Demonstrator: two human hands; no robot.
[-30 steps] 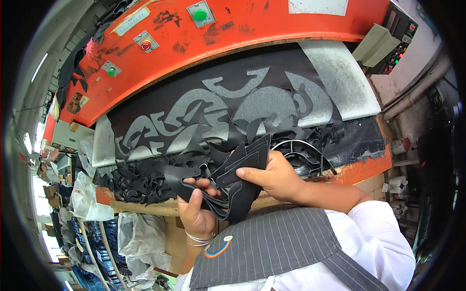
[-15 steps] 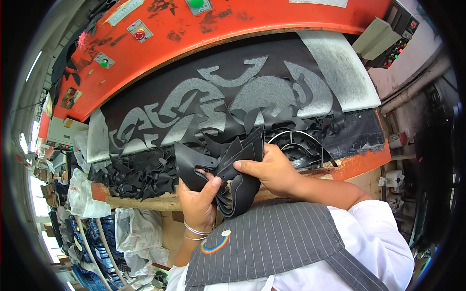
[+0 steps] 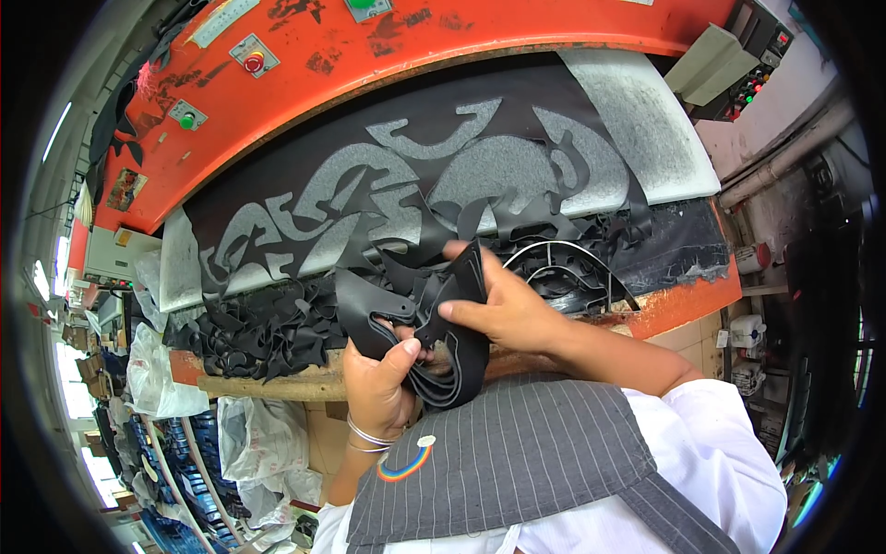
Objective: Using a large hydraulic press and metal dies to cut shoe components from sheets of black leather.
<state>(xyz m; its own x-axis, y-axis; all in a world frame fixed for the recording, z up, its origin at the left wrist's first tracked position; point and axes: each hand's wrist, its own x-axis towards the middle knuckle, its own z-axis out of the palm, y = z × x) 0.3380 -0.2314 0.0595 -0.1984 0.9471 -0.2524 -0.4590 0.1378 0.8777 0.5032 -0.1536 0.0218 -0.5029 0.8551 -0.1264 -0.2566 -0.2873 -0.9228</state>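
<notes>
A curved stack of cut black leather-like pieces is held between my hands in front of the bench. My left hand grips its left side from below, thumb lying on the pieces near a punched end. On the right side, my right hand is closed around the upraised ends, thumb pressed against the front piece; its other fingers are partly hidden behind. Past the stack lies a large black sheet with curved shapes cut out, baring the pale cutting board beneath.
Tangled black scraps heap along the bench's front edge. A curved metal cutting die rests right of my right hand. The red machine beam, with push buttons, spans the back. A control box stands far right; plastic bags lie lower left.
My right hand has shifted slightly left along with the upraised ends, which are now squeezed more closely together. My left hand keeps its hold on the stack.
</notes>
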